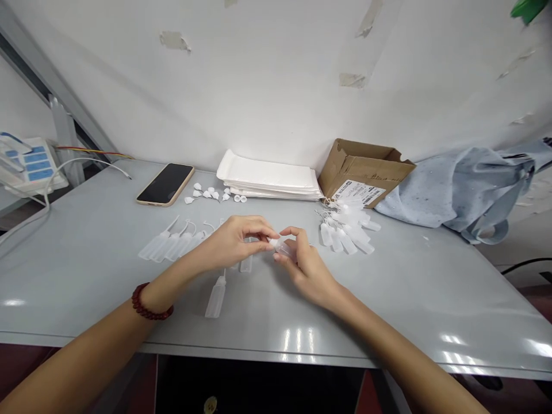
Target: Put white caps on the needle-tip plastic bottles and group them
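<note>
My left hand (233, 244) pinched a cap (273, 243), my right (311, 270) a bottle (285, 249), loose caps (207, 194) apparently remaining near the desk (336, 328)'s back edge.

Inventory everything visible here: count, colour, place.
Held bottle: 1, translucent, centre
Front bottles: 2, translucent, centre
Bottle row: several, translucent, left
Bottle pile: many, translucent, right
Caps: about ten, white, back left
Phone: 1, black, back left
Layered stack: 1, white, back
Box: 1, brown, back right
Fabric: 1, pale blue, right
Device: 1, white, far left
Cable: 1, white, left
Object: 1, green, top right
Table: 1, grey, below
Wall: 1, white, back
Bracelet: 1, red, left wrist
Left hand: 1, centre
Right hand: 1, centre
</note>
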`<state>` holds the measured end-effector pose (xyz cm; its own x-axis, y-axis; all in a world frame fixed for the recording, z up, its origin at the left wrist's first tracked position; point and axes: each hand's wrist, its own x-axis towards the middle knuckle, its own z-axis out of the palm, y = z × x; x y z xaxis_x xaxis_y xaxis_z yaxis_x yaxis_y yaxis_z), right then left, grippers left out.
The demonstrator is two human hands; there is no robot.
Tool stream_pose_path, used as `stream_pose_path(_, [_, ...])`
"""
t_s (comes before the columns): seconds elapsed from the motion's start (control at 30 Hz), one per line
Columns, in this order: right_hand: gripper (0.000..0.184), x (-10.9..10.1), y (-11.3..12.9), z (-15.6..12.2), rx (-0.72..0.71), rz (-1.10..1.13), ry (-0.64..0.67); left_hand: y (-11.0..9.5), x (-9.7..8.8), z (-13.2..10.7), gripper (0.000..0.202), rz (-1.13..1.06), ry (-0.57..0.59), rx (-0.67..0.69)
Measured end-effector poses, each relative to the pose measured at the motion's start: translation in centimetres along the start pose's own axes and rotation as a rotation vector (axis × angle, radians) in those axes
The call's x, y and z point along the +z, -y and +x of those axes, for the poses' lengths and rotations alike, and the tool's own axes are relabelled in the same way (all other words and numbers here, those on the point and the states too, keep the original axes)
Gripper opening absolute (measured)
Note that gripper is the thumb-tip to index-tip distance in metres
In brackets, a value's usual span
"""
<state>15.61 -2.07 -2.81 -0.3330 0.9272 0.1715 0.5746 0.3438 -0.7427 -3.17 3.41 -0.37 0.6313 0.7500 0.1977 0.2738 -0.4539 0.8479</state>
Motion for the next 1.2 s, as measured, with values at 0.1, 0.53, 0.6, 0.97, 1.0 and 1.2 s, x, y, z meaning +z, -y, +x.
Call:
stream_pose_path(0.1, [0.023, -0.3, 0.4, 0.1, 0.064, 0.172, 0.037, 0.1, -0.1, 0.1, 0.015, -0.093, 0.005, -0.019])
stream_pose_path(0.53, [0.02, 0.0, 0.6, -0.1, 0.058, 0.153, -0.05, 0.5, 0.3, 0.3, 0.026, -0.467, -0.046, -0.2])
stream_pose_path(0.6, [0.02, 0.0, 0.6, -0.1, 0.054, 0.141, -0.059, 0.4, 0.3, 0.3, 0.03, -0.471, -0.05, -0.212])
stream_pose_path(0.97, [0.022, 1.0, -0.8, -0.4, -0.174, -0.282, -0.252, -1.0, 0.7, 0.3, 0.032, -0.095, -0.045, -0.286])
stream_pose_path(1.0, [0.022, 1.0, -0.8, -0.4, -0.184, -0.283, -0.254, -1.0, 0.7, 0.2, 0.031, -0.089, -0.037, -0.281])
stream_pose_path(1.2, [0.022, 0.6, 0.2, -0.5, -0.018, 0.008, -0.109, -0.7, 0.4, 0.1, 0.025, -0.143, 0.024, -0.241])
